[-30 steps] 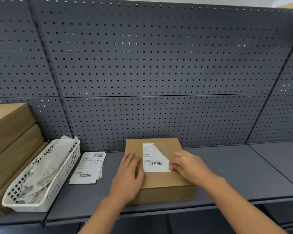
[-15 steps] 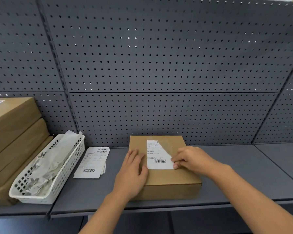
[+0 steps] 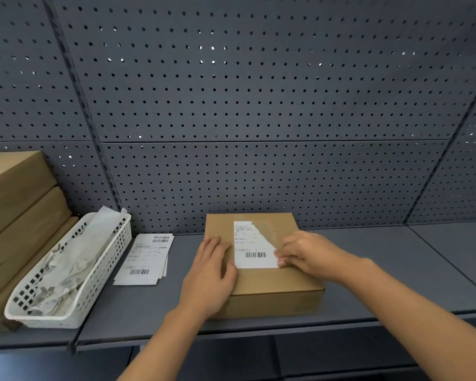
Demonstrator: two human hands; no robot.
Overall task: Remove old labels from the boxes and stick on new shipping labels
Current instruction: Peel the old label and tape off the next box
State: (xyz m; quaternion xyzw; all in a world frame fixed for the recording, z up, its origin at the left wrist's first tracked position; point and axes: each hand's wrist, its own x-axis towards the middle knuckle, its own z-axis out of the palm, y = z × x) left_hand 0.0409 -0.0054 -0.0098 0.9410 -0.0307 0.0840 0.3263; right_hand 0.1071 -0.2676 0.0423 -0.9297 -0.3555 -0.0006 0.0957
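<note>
Far left, stacked boxes [image 3: 19, 204] on the shelf [image 3: 396, 270]; next, a white basket [image 3: 105, 266] of crumpled paper, then a loose pile of labels [image 3: 146, 259]. Centre — the cardboard box [image 3: 275, 303], left hand [image 3: 209, 273] laid flat, fingers straight, on its top; right hand [image 3: 311, 254] pinching the lower right corner of the white label [image 3: 254, 244] stuck there.
</note>
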